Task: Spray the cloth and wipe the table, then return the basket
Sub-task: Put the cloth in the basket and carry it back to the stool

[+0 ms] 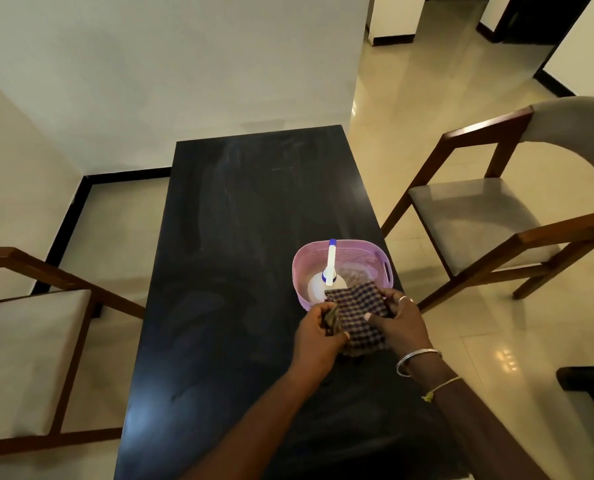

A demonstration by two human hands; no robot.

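Position: on the person's head, at the short end of the black table (pixel 240 237).
Facing: forward and steeply down along it, toward the wall (pixel 184 64).
Nearness: close above the near end, wide-angled.

Pale walls (pixel 191 64); glossy tiled floor (pixel 427 109); two wooden chairs (pixel 468 216)

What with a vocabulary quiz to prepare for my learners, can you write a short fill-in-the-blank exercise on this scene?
1. The spray bottle stands ____ the pink basket.
2. The left hand and the right hand both grip the checked ____.
3. The basket rests on the ____ table.
4. The silver bangle is worn on the ____ wrist.

Missing words: inside; cloth; black; right.
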